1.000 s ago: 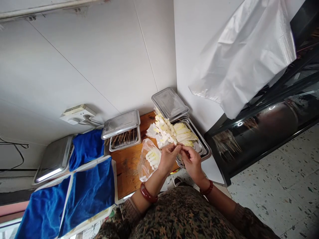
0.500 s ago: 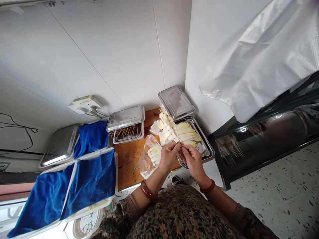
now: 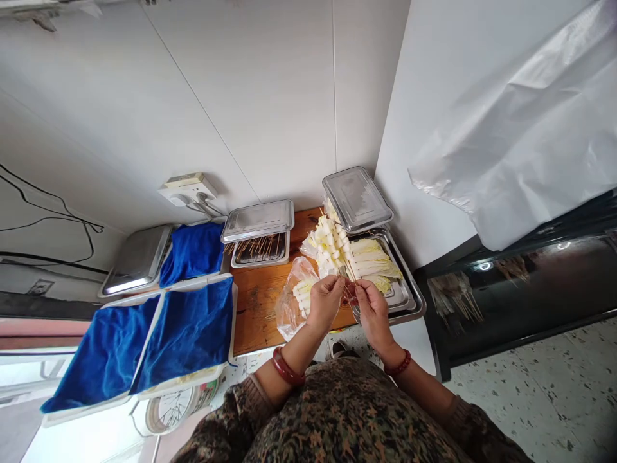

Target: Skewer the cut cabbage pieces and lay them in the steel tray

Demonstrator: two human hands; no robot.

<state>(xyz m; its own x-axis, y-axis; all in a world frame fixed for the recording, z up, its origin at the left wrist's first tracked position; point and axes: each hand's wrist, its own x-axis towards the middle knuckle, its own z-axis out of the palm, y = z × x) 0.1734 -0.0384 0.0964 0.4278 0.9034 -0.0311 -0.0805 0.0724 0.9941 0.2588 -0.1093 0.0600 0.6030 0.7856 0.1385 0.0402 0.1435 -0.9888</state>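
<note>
Thin wooden skewers [image 3: 352,269] slant up between my two hands, in front of the cabbage. My left hand [image 3: 324,301] pinches some of them near the fingertips. My right hand [image 3: 374,313] is closed on skewers too, close beside the left; their exact number is hard to make out. Just beyond, skewered white cabbage pieces [image 3: 328,243] lie in a pile on a plastic bag. To the right, cabbage leaves on skewers [image 3: 371,259] lie side by side in a metal tray [image 3: 415,302]. A clear bag [image 3: 285,307] with more cut cabbage sits left of my left hand.
A lidded tray of skewers [image 3: 261,247] stands on the wooden table [image 3: 245,302]. Blue cloths [image 3: 190,337] cover trays at the left. A metal lid [image 3: 357,199] leans over the tray's back. A dark glass-fronted case [image 3: 520,289] stands at right; a socket [image 3: 189,190] is on the wall.
My hands have moved slightly apart, and more skewer length shows above the right fingers. The view has shifted a little, so the surroundings appear farther right.
</note>
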